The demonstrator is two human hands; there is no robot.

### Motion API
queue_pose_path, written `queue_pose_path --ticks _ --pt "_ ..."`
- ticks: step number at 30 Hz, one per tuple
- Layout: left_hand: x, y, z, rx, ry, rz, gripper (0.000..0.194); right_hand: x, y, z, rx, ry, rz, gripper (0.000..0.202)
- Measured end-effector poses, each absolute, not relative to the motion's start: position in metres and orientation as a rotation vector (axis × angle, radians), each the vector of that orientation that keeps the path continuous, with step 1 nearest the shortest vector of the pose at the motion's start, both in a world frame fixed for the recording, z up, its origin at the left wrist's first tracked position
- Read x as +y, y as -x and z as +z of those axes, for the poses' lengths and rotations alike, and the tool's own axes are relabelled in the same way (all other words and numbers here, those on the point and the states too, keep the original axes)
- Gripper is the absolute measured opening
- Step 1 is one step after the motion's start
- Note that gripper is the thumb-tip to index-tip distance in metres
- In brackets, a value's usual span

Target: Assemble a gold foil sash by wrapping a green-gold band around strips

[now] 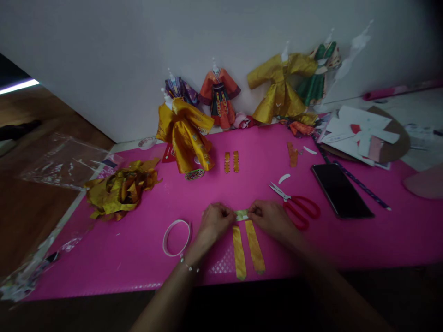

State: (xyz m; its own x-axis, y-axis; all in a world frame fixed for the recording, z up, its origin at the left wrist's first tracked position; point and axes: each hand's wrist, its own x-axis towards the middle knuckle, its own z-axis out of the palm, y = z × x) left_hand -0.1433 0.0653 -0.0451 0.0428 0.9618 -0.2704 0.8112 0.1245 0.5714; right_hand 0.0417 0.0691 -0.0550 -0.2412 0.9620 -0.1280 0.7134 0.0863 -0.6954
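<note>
My left hand (218,220) and my right hand (266,216) pinch opposite ends of a small greenish-yellow fabric strip (242,215) with a pale patch on it. Fingertips on both sides are closed on the strip, just over the pink table surface. Directly below it lie two long gold fabric strips (239,252), side by side and slightly splayed. Left of my left hand rests a roll of white tape (164,237). Red-handled scissors (300,207) lie by my right hand, blades partly apart and pointing to the upper left.
A heap of gold scraps (122,189) lies at left. Small robes on white forms, including a gold robe (188,133) and an orange robe (218,94), stand at the back. A black phone (341,191) and a dark pencil (363,186) lie right, near paper patterns (356,133).
</note>
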Motion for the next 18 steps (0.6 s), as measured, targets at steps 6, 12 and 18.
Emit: queue_pose_path --ticks 6,12,18 --pt "0.0642 0.1409 -0.0459 1.85 -1.792 0.309 0.02 0.0692 -0.0412 -0.0537 -2.009 1.658 0.949 0.01" --pt "0.0626 0.1379 -0.0441 1.897 -1.835 0.278 0.018 0.0692 -0.0415 -0.0531 -2.01 1.673 0.946 0.009" --pt "0.0613 0.136 -0.0394 1.897 -1.853 0.246 0.017 0.0694 -0.0415 -0.0551 -2.015 1.665 0.939 0.009"
